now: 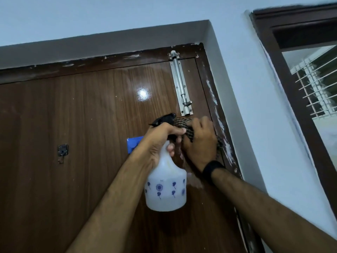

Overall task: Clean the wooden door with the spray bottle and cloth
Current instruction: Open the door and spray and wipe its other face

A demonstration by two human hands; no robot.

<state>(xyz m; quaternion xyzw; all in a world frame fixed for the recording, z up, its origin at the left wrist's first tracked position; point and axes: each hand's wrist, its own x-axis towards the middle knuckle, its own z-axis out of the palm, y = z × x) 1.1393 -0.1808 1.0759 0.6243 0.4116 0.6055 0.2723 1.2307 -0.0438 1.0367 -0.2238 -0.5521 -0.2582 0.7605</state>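
The brown wooden door (82, 115) fills the left and middle of the head view, glossy with a bright light spot. My left hand (160, 141) grips the neck of a white spray bottle (166, 187) with blue flower prints and a black trigger head, held upright in front of the door. My right hand (200, 143) presses a dark checked cloth (184, 123) against the door near its right edge, just below the bolt. A black band sits on my right wrist. Most of the cloth is hidden under my fingers.
A steel tower bolt (180, 84) is fixed near the door's top right corner. A small dark hook (62, 151) and a blue sticker (134, 143) sit on the door. The paint-smeared frame (217, 110) meets a pale wall; a barred window (313, 84) is at right.
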